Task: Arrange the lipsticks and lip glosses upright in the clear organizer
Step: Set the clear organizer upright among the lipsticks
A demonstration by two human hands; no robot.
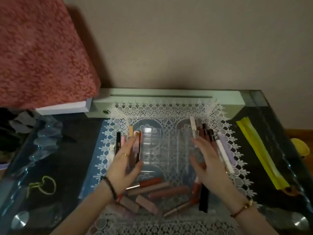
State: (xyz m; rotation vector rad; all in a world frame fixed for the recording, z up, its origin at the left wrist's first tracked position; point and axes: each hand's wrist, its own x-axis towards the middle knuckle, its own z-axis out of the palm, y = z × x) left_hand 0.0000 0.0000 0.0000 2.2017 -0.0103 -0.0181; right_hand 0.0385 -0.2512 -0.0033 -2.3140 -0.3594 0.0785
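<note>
A clear organizer (166, 150) sits in the middle of a white lace mat (169, 109). My left hand (124, 160) is at its left wall and my right hand (209, 160) at its right wall, fingers straight, palms facing each other. Whether the palms touch the walls is unclear. Lipsticks and lip glosses lie flat in three groups: a left group (119, 141) beside my left hand, a right group (220, 146) beside my right hand, and a near group (162, 190) in front of the organizer.
A pale long box (169, 99) lies along the back of the glass table. Yellow folded strip (260, 155) lies at the right, a yellow-green cord loop (45, 184) at the left, crumpled clear plastic (45, 138) further back. A red patterned cloth (42, 53) hangs at upper left.
</note>
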